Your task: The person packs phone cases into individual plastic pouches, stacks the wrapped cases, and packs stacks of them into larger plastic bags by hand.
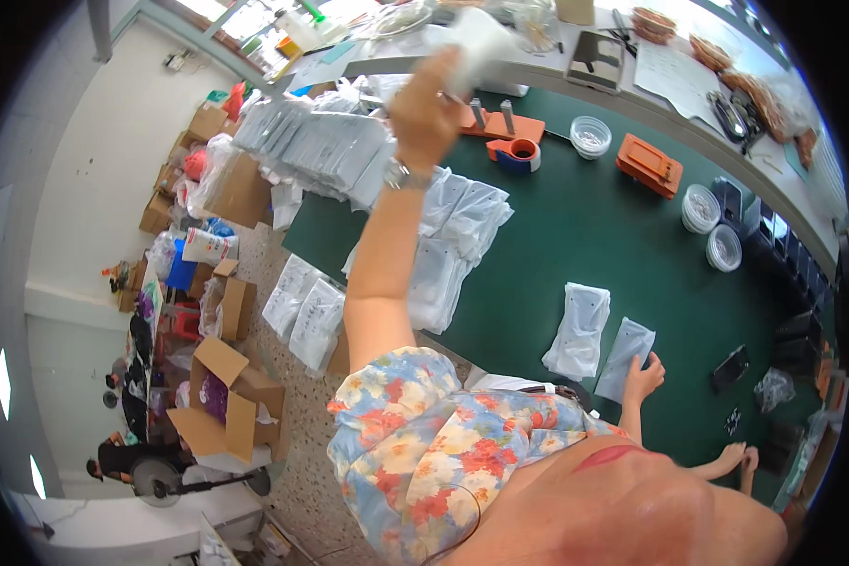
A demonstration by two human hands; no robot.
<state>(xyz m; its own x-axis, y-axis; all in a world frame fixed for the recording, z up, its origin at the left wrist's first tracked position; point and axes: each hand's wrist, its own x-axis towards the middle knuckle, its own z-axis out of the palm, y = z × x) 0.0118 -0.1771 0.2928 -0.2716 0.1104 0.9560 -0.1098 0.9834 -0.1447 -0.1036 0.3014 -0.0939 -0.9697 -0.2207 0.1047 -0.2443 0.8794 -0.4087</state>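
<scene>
My left hand (426,108), a metal-banded watch or bracelet on its wrist, is raised over the back left of the table. Its fingers are closed on a white plastic packet (484,47), smeared by motion. Low on the right, my right hand (643,379) grips the near edge of a flat white plastic bag (624,354) lying on the green table (528,245). Just left of that bag lies a small stack of similar white bags (576,332). Large piles of flat white packets (335,151) cover the table's left side, below my left forearm.
A tape dispenser (515,154), an orange holder (649,166) and clear round tubs (590,137) stand toward the back. A cluttered shelf (547,71) runs behind them. A black phone-like object (730,368) lies right; another person's hands (726,462) are nearby. Cardboard boxes (226,401) stand left.
</scene>
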